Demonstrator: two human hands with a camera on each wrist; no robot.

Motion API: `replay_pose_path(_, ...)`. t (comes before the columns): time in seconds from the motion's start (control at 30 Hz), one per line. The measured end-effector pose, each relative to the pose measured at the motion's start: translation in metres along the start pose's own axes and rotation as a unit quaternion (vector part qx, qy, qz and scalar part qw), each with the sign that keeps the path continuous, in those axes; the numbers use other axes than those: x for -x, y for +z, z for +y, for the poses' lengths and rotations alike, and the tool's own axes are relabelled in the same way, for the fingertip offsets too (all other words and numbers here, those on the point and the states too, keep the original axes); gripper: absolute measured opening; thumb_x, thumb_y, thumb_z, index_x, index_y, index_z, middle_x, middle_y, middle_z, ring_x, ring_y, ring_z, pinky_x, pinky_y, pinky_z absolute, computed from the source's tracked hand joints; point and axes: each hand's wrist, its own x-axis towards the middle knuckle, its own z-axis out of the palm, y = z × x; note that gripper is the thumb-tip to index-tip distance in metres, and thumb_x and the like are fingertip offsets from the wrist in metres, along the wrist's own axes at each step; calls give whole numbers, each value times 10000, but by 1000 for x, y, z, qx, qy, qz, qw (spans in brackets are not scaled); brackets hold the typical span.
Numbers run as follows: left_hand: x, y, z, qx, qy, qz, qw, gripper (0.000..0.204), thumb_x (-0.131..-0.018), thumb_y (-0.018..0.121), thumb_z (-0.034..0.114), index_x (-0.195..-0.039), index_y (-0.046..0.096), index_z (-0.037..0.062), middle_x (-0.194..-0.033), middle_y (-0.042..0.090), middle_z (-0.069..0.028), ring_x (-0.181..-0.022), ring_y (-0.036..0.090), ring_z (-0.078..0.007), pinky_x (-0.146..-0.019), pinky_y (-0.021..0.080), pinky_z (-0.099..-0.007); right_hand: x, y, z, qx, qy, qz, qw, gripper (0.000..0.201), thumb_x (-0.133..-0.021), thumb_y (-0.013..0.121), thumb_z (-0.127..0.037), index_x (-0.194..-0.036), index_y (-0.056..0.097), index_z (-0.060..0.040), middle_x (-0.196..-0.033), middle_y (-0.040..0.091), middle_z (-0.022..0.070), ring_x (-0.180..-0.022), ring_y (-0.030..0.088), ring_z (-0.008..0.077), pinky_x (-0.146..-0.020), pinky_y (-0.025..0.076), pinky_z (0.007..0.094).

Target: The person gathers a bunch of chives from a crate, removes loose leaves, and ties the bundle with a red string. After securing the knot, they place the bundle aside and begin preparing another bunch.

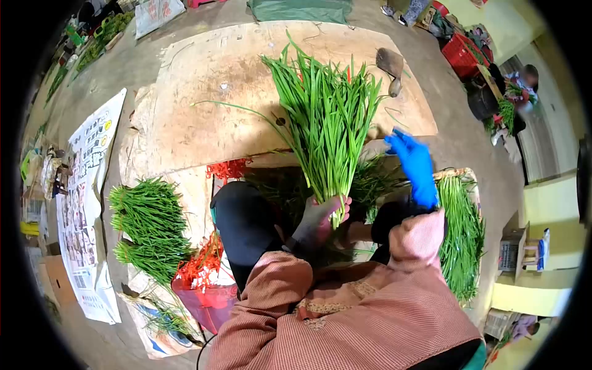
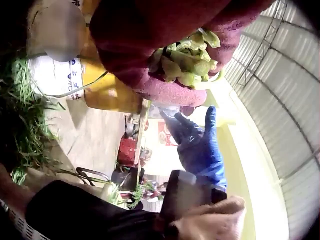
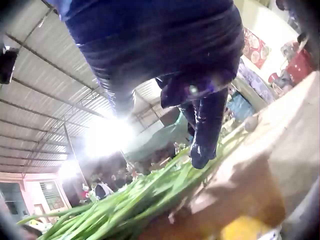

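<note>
My left hand grips a bunch of garlic chives around its lower stems. The leaves fan out over the wooden board. In the left wrist view, the pale cut stem ends poke out of the curled, pinkish-gloved fingers. My right hand, in a blue glove, is raised to the right of the bunch near the board's front edge, with nothing in it. Its fingers look fairly straight in the right wrist view, above the chive leaves.
Chive bundles lie at left, and more chives at right. Red ties fill a bag beside the left knee. A brown, flat tool with a handle rests on the board's far right. A printed sheet lies on the floor.
</note>
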Motion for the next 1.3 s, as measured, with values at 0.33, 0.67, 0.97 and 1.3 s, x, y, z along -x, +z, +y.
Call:
replay_pose_path(0.33, -17, -6, -17, -152, 144, 15, 978, 291, -737, 603, -11, -1020, 539, 7, -812, 586, -60, -645, 570, -138, -521, 479, -279, 76, 86, 3, 75, 4, -94, 993, 604, -738, 706, -150, -1241, 438, 48, -1124, 582, 130, -925, 554, 130, -829, 444, 275)
replay_pose_path(0.67, -17, -13, -16, 46, 4, -56, 997, 258, -800, 616, 68, -1048, 549, 39, -931, 603, -89, -812, 619, -198, -721, 538, -412, 67, 84, 13, -66, 17, -123, 990, 484, -753, 701, -214, -1153, 542, 8, -957, 652, 110, -823, 593, 122, -742, 468, 264)
replay_pose_path(0.97, -12, 0, -15, -7, 29, 8, 1000, 178, -764, 625, 36, -934, 583, 2, -803, 607, -73, -660, 603, -159, -594, 536, -303, 77, 63, -63, 202, 35, -115, 972, 342, -690, 736, -336, -766, 638, -17, -639, 615, 97, -566, 606, 205, -536, 472, 315)
replay_pose_path(1.3, -27, -4, -32, -87, 126, 20, 988, 294, -683, 624, -5, -962, 538, 24, -688, 564, -10, -562, 535, -100, -477, 413, -238, 49, 111, -64, 439, -174, -179, 863, 329, -686, 683, -405, -742, 644, -83, -647, 593, 140, -618, 585, 326, -560, 464, 386)
